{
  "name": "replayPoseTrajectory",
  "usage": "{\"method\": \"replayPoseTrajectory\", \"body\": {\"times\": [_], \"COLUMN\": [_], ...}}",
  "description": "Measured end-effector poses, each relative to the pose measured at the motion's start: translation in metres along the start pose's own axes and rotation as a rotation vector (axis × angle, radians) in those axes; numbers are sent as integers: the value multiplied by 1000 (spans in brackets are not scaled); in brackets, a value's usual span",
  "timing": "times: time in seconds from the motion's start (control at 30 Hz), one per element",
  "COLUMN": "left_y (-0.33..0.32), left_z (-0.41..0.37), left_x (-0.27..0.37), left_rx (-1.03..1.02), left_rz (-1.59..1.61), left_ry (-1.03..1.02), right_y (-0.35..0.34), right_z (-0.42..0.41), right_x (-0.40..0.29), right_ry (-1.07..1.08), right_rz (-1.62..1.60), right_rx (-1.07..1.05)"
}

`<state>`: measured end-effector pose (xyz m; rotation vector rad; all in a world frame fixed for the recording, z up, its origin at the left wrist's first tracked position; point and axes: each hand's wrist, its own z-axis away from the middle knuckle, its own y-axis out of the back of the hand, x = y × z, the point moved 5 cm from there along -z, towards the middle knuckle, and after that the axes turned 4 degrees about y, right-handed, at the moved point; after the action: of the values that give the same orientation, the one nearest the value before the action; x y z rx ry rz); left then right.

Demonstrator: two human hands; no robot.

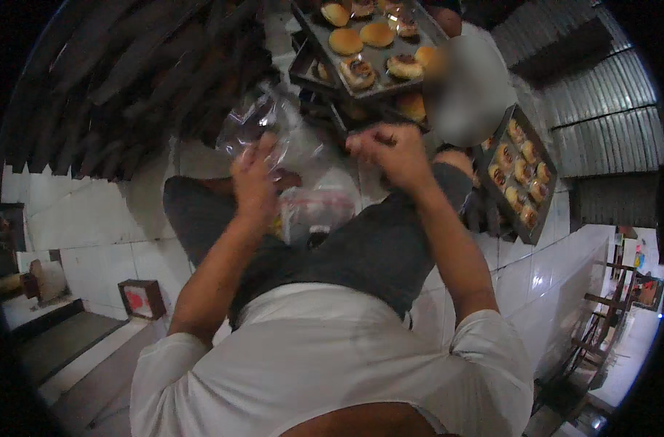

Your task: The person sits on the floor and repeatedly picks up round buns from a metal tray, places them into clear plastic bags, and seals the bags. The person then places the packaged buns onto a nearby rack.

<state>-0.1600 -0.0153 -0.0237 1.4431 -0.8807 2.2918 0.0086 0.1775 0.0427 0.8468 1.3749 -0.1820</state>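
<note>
My left hand (255, 177) grips a clear plastic bag (263, 117), which spreads out above the fingers and catches the light. My right hand (395, 153) is in front of the stacked trays with its fingers curled; blur hides whether anything is between them. Beyond it, a dark metal baking tray (384, 90) carries several round buns, some plain golden and some with a dark topping. A few of these look wrapped in clear plastic. Between my legs lies a pack of clear plastic with reddish print (321, 205).
More trays sit beneath the top one, including a lower tray (313, 79). To the right, another tray (537, 229) of topped buns lies tilted in view. A person in white (474, 82) is close by the stack. Dark slats (119, 82) fill the upper left, above white floor tiles (97, 213).
</note>
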Motion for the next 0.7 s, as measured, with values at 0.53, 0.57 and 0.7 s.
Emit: {"method": "replayPoseTrajectory", "body": {"times": [0.53,0.57,0.7], "left_y": [112,110,42], "left_z": [7,-2,-44], "left_x": [-28,-39,-57], "left_rx": [142,166,-208], "left_rz": [-727,-429,632], "left_ry": [39,114,365], "right_y": [219,221,198], "right_z": [-283,-274,-177], "right_x": [290,275,123], "right_ry": [-543,-489,-146], "right_rz": [146,230,-271], "right_rx": [-127,-153,72]}}
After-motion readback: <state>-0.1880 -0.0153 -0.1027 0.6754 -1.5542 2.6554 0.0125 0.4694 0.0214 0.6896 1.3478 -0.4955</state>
